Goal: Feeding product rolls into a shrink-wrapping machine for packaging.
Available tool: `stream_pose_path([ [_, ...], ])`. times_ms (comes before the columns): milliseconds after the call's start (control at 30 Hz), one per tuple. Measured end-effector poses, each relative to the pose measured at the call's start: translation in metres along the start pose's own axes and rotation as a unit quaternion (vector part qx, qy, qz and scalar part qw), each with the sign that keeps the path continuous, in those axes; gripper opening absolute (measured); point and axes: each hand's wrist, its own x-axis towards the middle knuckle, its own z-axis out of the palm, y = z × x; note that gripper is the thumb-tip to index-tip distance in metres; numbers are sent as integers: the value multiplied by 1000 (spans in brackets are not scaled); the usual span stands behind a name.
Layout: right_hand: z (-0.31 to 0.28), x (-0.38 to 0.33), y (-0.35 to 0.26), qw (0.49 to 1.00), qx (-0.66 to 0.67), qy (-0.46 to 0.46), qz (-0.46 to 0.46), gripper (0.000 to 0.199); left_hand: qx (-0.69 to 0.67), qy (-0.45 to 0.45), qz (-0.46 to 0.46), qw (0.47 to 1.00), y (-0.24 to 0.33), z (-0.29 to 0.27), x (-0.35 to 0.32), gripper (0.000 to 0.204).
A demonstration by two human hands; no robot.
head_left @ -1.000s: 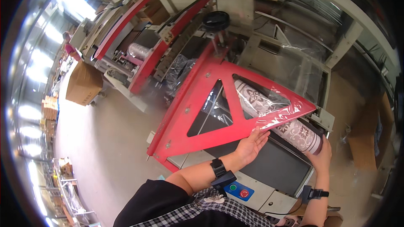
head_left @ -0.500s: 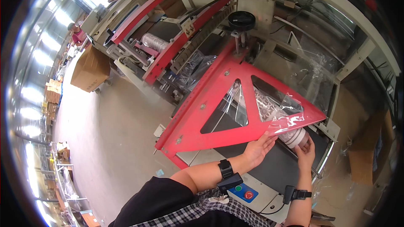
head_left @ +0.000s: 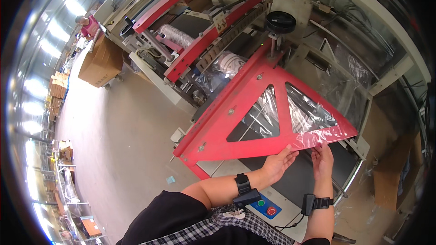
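Note:
A red triangular plate [head_left: 213, 147] with two window cutouts lies over a dark conveyor belt [head_left: 297, 190]. Clear plastic film [head_left: 311, 137] wraps over its front right edge. My left hand [head_left: 278, 165] is at that edge, thumb and fingers pinching the film's border. Beside it, my right hand [head_left: 322, 161] has its fingertips drawn together on the film at the same edge. A patterned white and grey-brown roll [head_left: 297, 119] shows through the right window, beneath film. Past the plate's far side, a striped rolled piece [head_left: 232, 63] lies in clear plastic; whether both are one roll is hidden.
Red sealing-machine bars [head_left: 190, 56] rise behind, with a wrapped roll [head_left: 177, 35] beyond them. A black handwheel [head_left: 280, 22] stands near the plate's far corner. Green and red buttons [head_left: 267, 205] sit by my forearms. Cardboard boxes [head_left: 102, 61] and a person [head_left: 91, 26] are at the far left.
The patterned roll has left my right hand and slid deeper under the plate, away from me. My right hand has moved to the film edge; my left stays at the plate's edge.

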Motion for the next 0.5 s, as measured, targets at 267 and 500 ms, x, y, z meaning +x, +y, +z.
stream_pose_path([
  [267,32,-25,37,985,-111,-111,69,10,-14,5,17,1000,6,-9,-7,24],
  [500,-44,-87,14,974,-216,-4,60,21,78,13,13,997,-20,-13,18,15],
])
